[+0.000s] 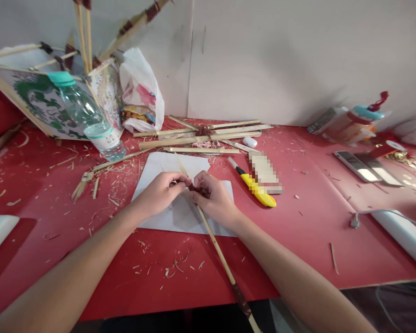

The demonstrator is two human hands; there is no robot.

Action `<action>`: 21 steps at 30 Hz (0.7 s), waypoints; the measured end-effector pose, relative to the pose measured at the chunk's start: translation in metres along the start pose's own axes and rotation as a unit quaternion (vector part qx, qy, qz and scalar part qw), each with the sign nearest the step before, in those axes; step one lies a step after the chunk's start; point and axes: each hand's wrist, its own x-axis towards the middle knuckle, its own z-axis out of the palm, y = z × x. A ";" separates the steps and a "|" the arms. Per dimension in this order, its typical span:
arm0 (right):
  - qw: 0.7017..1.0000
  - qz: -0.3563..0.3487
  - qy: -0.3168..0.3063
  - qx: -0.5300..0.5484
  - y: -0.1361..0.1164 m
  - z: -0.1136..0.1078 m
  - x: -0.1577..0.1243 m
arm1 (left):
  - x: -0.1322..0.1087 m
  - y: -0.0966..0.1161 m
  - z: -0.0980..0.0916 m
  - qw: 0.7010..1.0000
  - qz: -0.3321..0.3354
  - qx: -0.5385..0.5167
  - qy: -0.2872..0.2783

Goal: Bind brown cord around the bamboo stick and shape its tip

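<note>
A long bamboo stick [215, 243] slants from the white paper [166, 215] down past the table's front edge. My left hand [166, 189] closes its fingers on the stick's upper part from the left. From the other side my right hand [215, 196] pinches at the same spot, thumb and fingers pressed together. Between the fingertips shows a dark red wrapping [193, 187] around the stick; its details are hidden. A second dark red binding [241, 298] sits lower on the stick. Right of my right hand lies a yellow utility knife [263, 196] with its blade out.
Bamboo strips [194, 138] lie in a pile behind the paper. A water bottle [102, 132], a plastic bag [142, 88] and a paper-covered bamboo frame [31, 101] stand back left. A phone [355, 165] and a thread spool [388, 149] lie right. Shavings litter the red table [125, 282].
</note>
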 end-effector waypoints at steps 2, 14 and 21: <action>1.000 0.002 -0.001 -0.007 0.001 0.000 0.000 | 0.001 -0.001 0.000 1.000 0.003 0.007 -0.002; 1.000 -0.016 0.001 0.008 0.002 -0.001 0.001 | -0.004 0.006 -0.003 0.991 0.050 0.099 0.073; 1.000 -0.018 0.002 0.012 0.006 0.001 0.001 | -0.005 0.003 -0.002 0.972 0.107 0.199 0.071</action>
